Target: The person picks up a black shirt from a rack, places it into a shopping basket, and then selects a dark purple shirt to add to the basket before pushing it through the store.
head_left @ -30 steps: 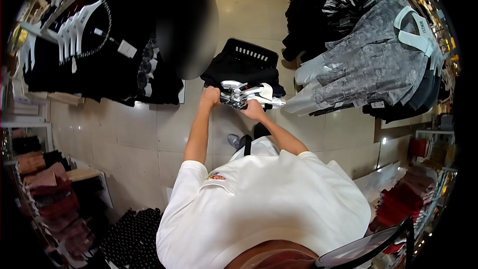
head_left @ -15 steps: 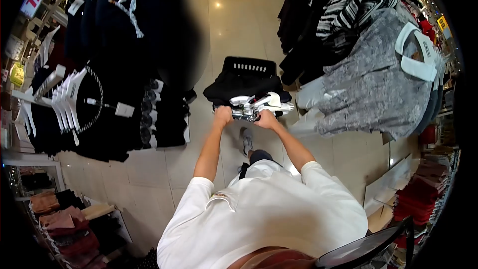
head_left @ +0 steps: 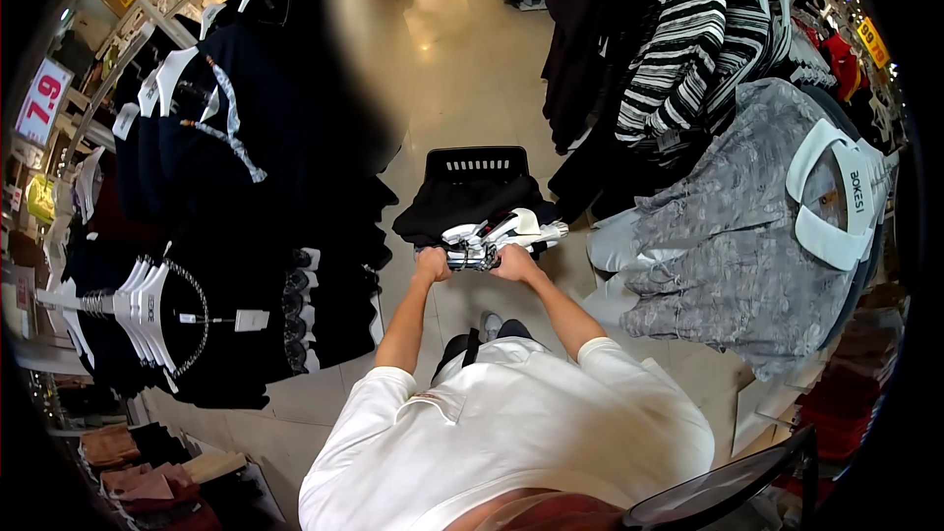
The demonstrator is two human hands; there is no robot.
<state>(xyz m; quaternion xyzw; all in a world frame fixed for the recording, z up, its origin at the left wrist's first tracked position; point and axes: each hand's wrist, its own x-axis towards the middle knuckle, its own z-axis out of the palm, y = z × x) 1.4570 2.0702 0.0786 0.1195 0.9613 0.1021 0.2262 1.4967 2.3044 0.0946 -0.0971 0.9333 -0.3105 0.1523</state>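
Observation:
In front of me is a black shopping basket [head_left: 479, 159] with a slotted far side. Dark folded clothes [head_left: 462, 199] fill it, and white hangers [head_left: 511, 225] with metal hooks bunch at its near side. My left hand [head_left: 433, 264] is closed at the near left end of the basket. My right hand [head_left: 513, 263] is closed at the near right end, close beside the hangers. The exact part under my fingers is hidden by the hands and hooks.
Racks of dark garments [head_left: 246, 88] line the left, with a price sign [head_left: 44, 101] above. On the right hang striped tops [head_left: 678, 49] and a grey patterned garment [head_left: 728, 226]. Folded clothes [head_left: 147, 482] lie on a low shelf at lower left. A tiled aisle [head_left: 452, 69] runs ahead.
I have moved forward along the aisle with the basket; the side racks have slid down and back in view. Both hands keep their grip, and a foot has stepped.

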